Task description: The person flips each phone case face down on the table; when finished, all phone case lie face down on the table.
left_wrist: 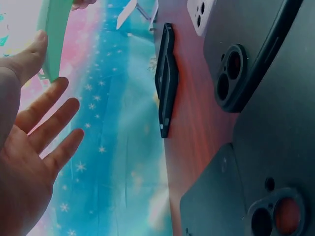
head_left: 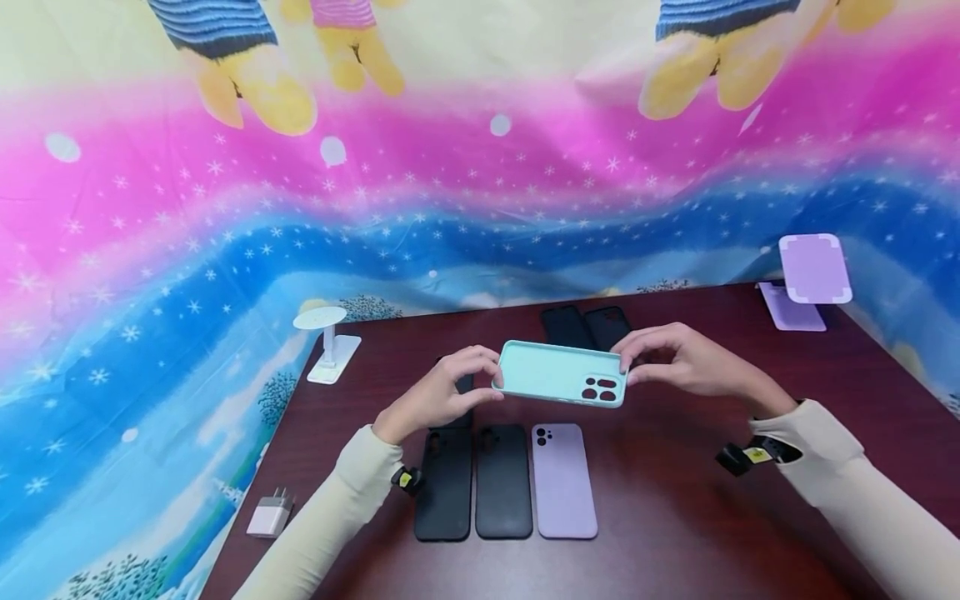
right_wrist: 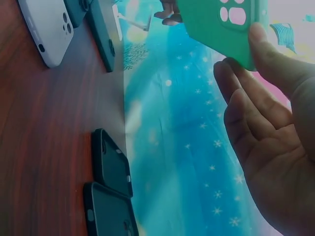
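head view, left hand (head_left: 438, 398) and right hand (head_left: 678, 360) pinching mint phone case (head_left: 558, 372), seemingly unbranded

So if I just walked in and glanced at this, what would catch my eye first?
Probably the mint-green phone case, held up above the dark red table by its two short ends, the left hand on one and the right hand on the other. Right below it lie two black cases and a lilac case in a row. Behind everything hangs a loud pink-and-blue starry cloth.
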`<state>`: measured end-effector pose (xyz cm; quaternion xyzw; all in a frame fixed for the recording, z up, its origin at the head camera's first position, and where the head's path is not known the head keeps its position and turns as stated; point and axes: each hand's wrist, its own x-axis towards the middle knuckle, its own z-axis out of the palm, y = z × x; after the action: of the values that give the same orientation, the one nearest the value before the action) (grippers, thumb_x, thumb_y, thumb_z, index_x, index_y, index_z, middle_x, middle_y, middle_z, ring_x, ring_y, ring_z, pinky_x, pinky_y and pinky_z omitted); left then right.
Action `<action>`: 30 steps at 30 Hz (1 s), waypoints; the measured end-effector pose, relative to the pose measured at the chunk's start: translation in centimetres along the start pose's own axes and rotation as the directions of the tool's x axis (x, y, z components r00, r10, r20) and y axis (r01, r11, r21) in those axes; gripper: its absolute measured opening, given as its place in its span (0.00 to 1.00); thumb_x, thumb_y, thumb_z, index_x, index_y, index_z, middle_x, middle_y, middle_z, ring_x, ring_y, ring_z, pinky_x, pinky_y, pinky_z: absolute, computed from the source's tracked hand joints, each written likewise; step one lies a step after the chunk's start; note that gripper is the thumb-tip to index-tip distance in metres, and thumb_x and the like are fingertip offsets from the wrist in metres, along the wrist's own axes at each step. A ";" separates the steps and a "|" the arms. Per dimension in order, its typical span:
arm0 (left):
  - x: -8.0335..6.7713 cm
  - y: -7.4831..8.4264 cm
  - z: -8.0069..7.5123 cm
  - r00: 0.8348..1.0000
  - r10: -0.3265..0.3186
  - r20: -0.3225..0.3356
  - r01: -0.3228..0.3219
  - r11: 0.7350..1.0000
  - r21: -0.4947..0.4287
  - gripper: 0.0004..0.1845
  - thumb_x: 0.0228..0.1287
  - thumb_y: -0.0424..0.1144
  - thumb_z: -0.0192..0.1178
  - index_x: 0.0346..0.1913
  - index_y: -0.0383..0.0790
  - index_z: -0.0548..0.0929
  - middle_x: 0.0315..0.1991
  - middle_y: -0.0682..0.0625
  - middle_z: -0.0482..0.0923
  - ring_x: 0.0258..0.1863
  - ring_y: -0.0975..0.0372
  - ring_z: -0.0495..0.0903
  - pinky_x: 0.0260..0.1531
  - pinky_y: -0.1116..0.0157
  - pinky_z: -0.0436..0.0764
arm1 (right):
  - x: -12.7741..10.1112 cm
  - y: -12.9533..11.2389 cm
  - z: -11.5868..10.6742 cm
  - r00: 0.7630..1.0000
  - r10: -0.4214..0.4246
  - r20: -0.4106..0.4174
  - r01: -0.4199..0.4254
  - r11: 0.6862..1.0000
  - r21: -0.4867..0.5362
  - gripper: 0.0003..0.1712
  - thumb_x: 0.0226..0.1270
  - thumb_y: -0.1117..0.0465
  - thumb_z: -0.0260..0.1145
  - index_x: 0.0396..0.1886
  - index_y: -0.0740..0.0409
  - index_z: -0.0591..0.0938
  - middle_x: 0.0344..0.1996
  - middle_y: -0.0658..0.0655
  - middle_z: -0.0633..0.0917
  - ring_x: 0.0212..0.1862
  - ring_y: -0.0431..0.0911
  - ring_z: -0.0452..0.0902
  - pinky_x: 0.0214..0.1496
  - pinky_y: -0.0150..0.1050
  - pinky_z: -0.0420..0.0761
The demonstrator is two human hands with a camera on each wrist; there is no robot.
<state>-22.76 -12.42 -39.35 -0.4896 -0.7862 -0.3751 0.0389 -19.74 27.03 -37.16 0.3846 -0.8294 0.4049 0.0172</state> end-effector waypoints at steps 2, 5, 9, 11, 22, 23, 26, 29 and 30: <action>0.0 0.1 0.2 1.000 0.008 -0.005 -0.008 1.000 -0.005 0.05 0.68 0.38 0.69 0.42 0.49 0.82 0.49 0.53 0.82 0.52 0.62 0.79 0.55 0.61 0.81 | -0.2 0.1 0.0 1.000 0.019 0.008 -0.019 1.000 0.007 0.14 0.65 0.68 0.73 0.43 0.44 0.88 0.50 0.54 0.88 0.50 0.34 0.82 0.47 0.30 0.84; 0.1 0.2 0.4 0.998 0.026 -0.053 -0.025 0.999 0.031 0.05 0.69 0.38 0.68 0.41 0.48 0.82 0.45 0.54 0.82 0.48 0.62 0.79 0.52 0.59 0.82 | -0.4 0.3 0.0 0.999 0.047 0.008 -0.047 0.998 0.036 0.14 0.67 0.69 0.71 0.46 0.47 0.87 0.50 0.54 0.88 0.48 0.35 0.83 0.46 0.31 0.85; 0.3 0.6 0.4 0.991 0.033 -0.129 -0.013 0.988 0.151 0.05 0.69 0.41 0.68 0.40 0.50 0.81 0.43 0.56 0.82 0.47 0.62 0.81 0.54 0.56 0.80 | -0.4 0.3 0.3 0.997 0.083 -0.002 -0.082 0.994 0.078 0.15 0.70 0.70 0.68 0.52 0.52 0.85 0.47 0.54 0.89 0.42 0.40 0.87 0.43 0.32 0.86; 0.4 0.7 0.4 0.987 0.029 -0.159 0.004 0.979 0.204 0.05 0.68 0.42 0.69 0.39 0.51 0.81 0.42 0.57 0.83 0.47 0.61 0.81 0.55 0.55 0.79 | -0.5 0.1 0.7 0.995 0.103 -0.012 -0.102 0.992 0.073 0.16 0.71 0.68 0.68 0.55 0.52 0.85 0.45 0.52 0.90 0.40 0.42 0.87 0.43 0.33 0.86; 0.5 0.9 1.0 0.973 0.008 -0.229 0.057 0.959 0.277 0.06 0.66 0.43 0.71 0.41 0.48 0.84 0.43 0.55 0.84 0.47 0.63 0.82 0.55 0.56 0.80 | -0.7 -0.9 4.0 0.957 0.118 -0.264 -0.119 0.993 0.012 0.12 0.67 0.66 0.73 0.45 0.44 0.89 0.32 0.46 0.89 0.28 0.44 0.82 0.30 0.33 0.80; 0.5 0.9 1.0 0.973 0.010 -0.232 0.057 0.959 0.277 0.07 0.66 0.43 0.71 0.41 0.48 0.84 0.42 0.55 0.84 0.47 0.63 0.82 0.55 0.56 0.80 | -0.7 -1.0 4.1 0.953 0.106 -0.284 -0.111 0.994 -0.002 0.12 0.66 0.67 0.73 0.44 0.45 0.89 0.32 0.46 0.90 0.28 0.41 0.81 0.30 0.32 0.80; 0.5 0.9 1.2 0.974 0.008 -0.228 0.054 0.962 0.267 0.07 0.66 0.43 0.71 0.40 0.49 0.83 0.41 0.56 0.83 0.46 0.63 0.82 0.55 0.56 0.80 | -0.7 -1.2 4.4 0.946 0.065 -0.317 -0.081 0.996 -0.039 0.11 0.67 0.69 0.71 0.42 0.49 0.89 0.34 0.47 0.90 0.30 0.36 0.81 0.32 0.31 0.81; 0.4 1.1 1.1 0.976 0.006 -0.216 0.044 0.973 0.227 0.07 0.65 0.43 0.72 0.41 0.50 0.83 0.41 0.56 0.83 0.46 0.61 0.81 0.55 0.57 0.79 | -0.7 -1.2 4.0 0.949 0.043 -0.311 -0.052 0.998 -0.020 0.11 0.68 0.72 0.69 0.42 0.53 0.88 0.34 0.50 0.89 0.32 0.36 0.82 0.34 0.30 0.82; 0.4 1.2 1.1 0.978 0.004 -0.210 0.041 0.977 0.209 0.08 0.64 0.42 0.73 0.42 0.50 0.84 0.42 0.56 0.82 0.46 0.60 0.81 0.56 0.57 0.78 | -0.6 -1.2 3.8 0.952 0.038 -0.304 -0.041 0.999 -0.004 0.11 0.68 0.73 0.68 0.42 0.53 0.88 0.34 0.51 0.89 0.33 0.36 0.83 0.35 0.31 0.83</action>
<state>-21.70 -11.16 -39.31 -0.4330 -0.8178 -0.3388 0.1701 -17.44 24.39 -39.10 0.3012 -0.8263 0.4553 0.1384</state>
